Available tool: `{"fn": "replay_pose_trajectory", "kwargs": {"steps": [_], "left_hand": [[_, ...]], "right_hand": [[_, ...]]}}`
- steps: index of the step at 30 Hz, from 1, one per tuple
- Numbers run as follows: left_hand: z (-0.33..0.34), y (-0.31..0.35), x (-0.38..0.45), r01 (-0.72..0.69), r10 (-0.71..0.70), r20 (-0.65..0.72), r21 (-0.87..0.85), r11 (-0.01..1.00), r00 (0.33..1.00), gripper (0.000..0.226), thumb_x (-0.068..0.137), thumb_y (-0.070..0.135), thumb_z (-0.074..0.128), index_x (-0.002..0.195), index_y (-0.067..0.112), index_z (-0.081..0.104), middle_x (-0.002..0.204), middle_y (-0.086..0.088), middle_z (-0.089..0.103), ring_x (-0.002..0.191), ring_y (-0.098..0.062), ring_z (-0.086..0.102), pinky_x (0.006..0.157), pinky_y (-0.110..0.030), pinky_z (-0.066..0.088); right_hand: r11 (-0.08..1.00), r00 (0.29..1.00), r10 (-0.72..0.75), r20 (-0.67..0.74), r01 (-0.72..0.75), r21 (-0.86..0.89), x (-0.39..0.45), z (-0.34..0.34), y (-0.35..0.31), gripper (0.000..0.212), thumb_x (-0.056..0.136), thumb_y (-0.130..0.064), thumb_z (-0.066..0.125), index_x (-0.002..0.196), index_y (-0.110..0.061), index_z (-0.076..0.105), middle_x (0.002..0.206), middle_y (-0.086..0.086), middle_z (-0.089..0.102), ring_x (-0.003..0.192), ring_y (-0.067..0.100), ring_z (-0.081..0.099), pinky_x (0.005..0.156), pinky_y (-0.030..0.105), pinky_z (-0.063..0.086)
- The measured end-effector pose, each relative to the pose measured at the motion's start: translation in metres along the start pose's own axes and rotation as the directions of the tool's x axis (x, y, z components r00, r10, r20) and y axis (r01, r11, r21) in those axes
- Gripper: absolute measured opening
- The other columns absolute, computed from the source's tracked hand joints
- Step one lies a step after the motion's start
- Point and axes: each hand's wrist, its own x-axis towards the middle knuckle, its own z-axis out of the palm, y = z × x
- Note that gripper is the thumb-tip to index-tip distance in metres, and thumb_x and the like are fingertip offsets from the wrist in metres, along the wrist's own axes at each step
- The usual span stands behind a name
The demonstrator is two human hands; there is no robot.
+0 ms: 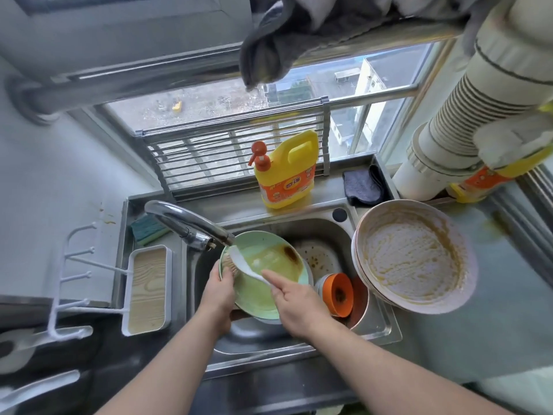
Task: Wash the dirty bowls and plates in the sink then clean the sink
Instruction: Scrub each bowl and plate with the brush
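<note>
A pale green plate (263, 283) with brown smears stands tilted over the steel sink (374, 327), under the tap spout (191, 223). My left hand (220, 290) grips the plate's left rim. My right hand (294, 301) holds the white handle of a dish brush (239, 260) whose bristles lie against the plate's upper left. In the sink lie a spotted white plate (320, 256), an orange and white bowl (336, 293) and more dishes under the green plate. A stack of large bowls (413, 256) coated in beige batter sits on the sink's right rim.
A yellow detergent bottle (284, 172) stands behind the sink on the ledge, with a dark cloth (362, 184) to its right. A green sponge (148, 229) lies left of the tap. A white tray rack (148, 290) sits on the left counter. A grey towel (269, 46) hangs overhead.
</note>
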Motion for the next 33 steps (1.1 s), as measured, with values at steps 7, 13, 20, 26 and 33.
{"fn": "replay_pose_trajectory", "kwargs": {"steps": [7, 13, 20, 26, 33], "left_hand": [[-0.009, -0.015, 0.008, -0.032, -0.006, -0.215, -0.169, 0.985, 0.977, 0.027, 0.116, 0.034, 0.03, 0.123, 0.041, 0.056, 0.114, -0.006, 0.068, 0.095, -0.036, 0.068, 0.054, -0.046, 0.06], [0.011, -0.036, 0.004, -0.037, 0.023, -0.161, -0.086, 0.996, 0.987, 0.033, 0.114, 0.035, 0.03, 0.136, 0.043, 0.053, 0.121, -0.01, 0.069, 0.104, -0.037, 0.071, 0.078, -0.067, 0.061], [0.0, -0.017, 0.018, -0.053, 0.021, -0.228, -0.135, 0.989, 0.973, 0.033, 0.114, 0.043, 0.029, 0.137, 0.055, 0.051, 0.127, -0.003, 0.062, 0.109, -0.038, 0.065, 0.071, -0.075, 0.056], [0.005, -0.033, 0.007, 0.002, -0.025, -0.144, -0.158, 0.987, 0.989, 0.036, 0.114, 0.038, 0.029, 0.129, 0.053, 0.059, 0.124, -0.009, 0.07, 0.106, -0.04, 0.071, 0.079, -0.067, 0.06], [-0.006, -0.025, 0.018, -0.006, -0.034, -0.229, -0.172, 0.985, 0.973, 0.036, 0.115, 0.037, 0.029, 0.141, 0.052, 0.05, 0.131, -0.008, 0.064, 0.11, -0.037, 0.067, 0.087, -0.061, 0.059]], "right_hand": [[0.893, 0.987, 0.158, -0.026, -0.154, -0.423, -0.007, -0.023, 0.049, 0.045, 0.109, -0.038, 0.028, 0.15, -0.055, 0.031, 0.109, 0.007, 0.071, 0.095, 0.033, 0.069, 0.076, 0.042, 0.057], [0.971, 0.994, 0.073, 0.085, -0.052, -0.232, -0.016, 0.013, 0.005, 0.038, 0.109, -0.043, 0.032, 0.144, -0.052, 0.043, 0.125, 0.008, 0.07, 0.112, 0.036, 0.065, 0.087, 0.041, 0.053], [0.923, 0.981, 0.187, 0.047, -0.159, -0.351, -0.027, -0.016, 0.044, 0.033, 0.106, -0.03, 0.036, 0.135, -0.043, 0.042, 0.1, 0.007, 0.072, 0.089, 0.033, 0.069, 0.078, 0.043, 0.059], [0.946, 0.996, 0.079, 0.049, -0.06, -0.32, 0.006, -0.005, 0.012, 0.039, 0.106, -0.03, 0.032, 0.142, -0.044, 0.04, 0.113, 0.009, 0.071, 0.101, 0.035, 0.068, 0.082, 0.042, 0.056], [0.943, 0.982, 0.048, 0.185, 0.017, -0.333, -0.048, -0.006, 0.013, 0.029, 0.107, -0.035, 0.034, 0.134, -0.043, 0.043, 0.11, 0.012, 0.07, 0.101, 0.04, 0.066, 0.083, 0.048, 0.058]]}}
